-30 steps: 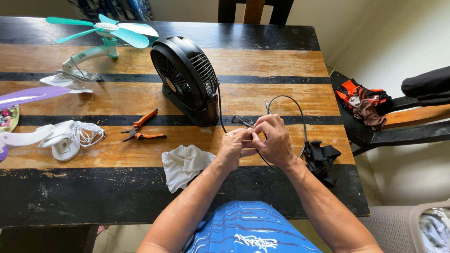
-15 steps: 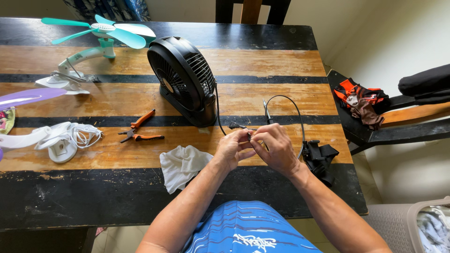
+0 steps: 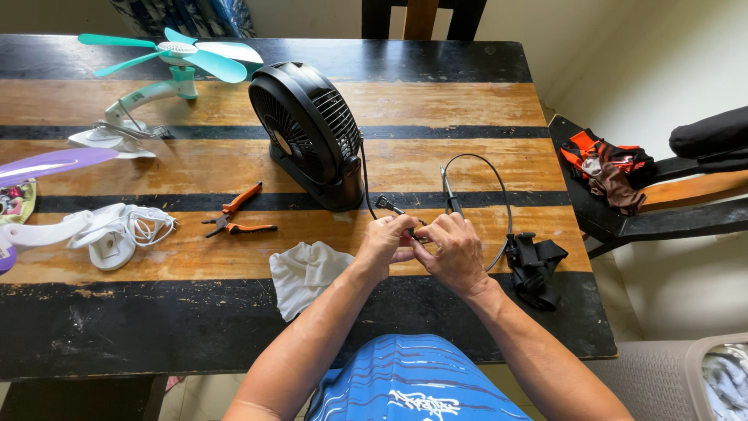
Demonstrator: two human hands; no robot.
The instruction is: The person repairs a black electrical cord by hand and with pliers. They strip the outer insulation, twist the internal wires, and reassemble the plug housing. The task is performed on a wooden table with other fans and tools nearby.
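A black table fan (image 3: 310,134) stands on the striped wooden table (image 3: 195,164), tilted, with its black power cord (image 3: 499,183) looping out to the right. My left hand (image 3: 384,242) and my right hand (image 3: 450,251) meet in front of the fan, both pinching the cord's end between their fingers. A short cord stub (image 3: 390,206) sticks up just beyond my left hand, and another cord end (image 3: 448,191) rises beyond my right hand. A white cloth (image 3: 304,273) lies just left of my left forearm.
Orange-handled pliers (image 3: 234,220) lie left of the fan. A teal-bladed fan (image 3: 164,66) sits at the far left, a white fan base with coiled cord (image 3: 117,232) nearer. A black strap bundle (image 3: 534,267) lies right of my hands. A chair with clothes (image 3: 612,168) stands beside the table.
My hands have stayed together on the cord, shifting slightly; the cord loop and its ends have moved a little as my fingers work.
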